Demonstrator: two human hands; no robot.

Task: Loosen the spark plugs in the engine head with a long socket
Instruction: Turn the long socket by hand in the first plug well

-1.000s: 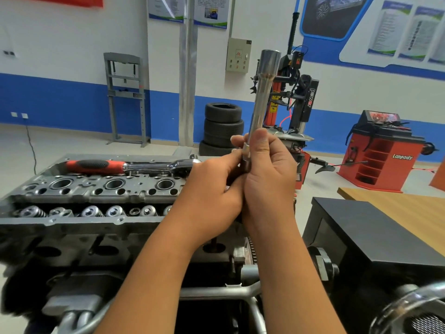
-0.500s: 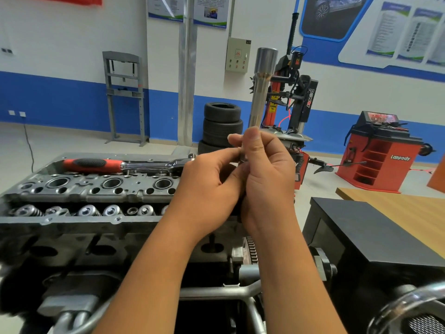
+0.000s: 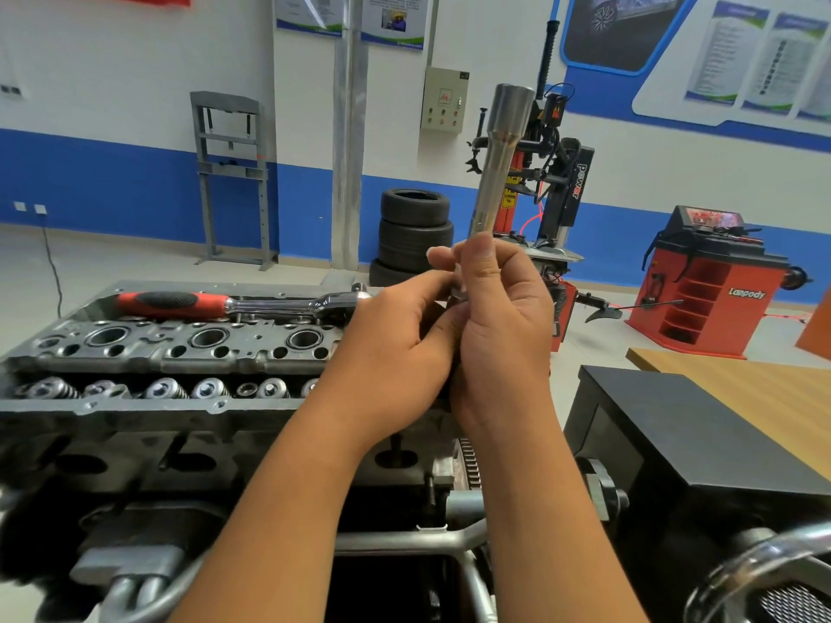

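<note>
A long silver socket (image 3: 499, 159) stands upright in front of me, its wide end at the top. My right hand (image 3: 503, 321) grips its lower part, thumb up against the shaft. My left hand (image 3: 395, 348) is curled against the socket's bottom end, which is hidden between both hands. The grey engine head (image 3: 180, 353) lies to the left with three round spark plug wells in a row. A ratchet (image 3: 234, 303) with a red and black handle lies along its far edge, its head just behind my left hand.
A black box (image 3: 701, 442) sits to the right, a wooden table (image 3: 764, 388) behind it. On the floor beyond stand stacked tyres (image 3: 413, 231), a tyre changer (image 3: 557, 182) and a red wheel balancer (image 3: 710, 290). A metal handwheel (image 3: 764, 564) is at bottom right.
The socket stays upright in both hands. My hands have shifted slightly on its lower end, the fingers working around it. The ratchet lies unmoved on the engine head.
</note>
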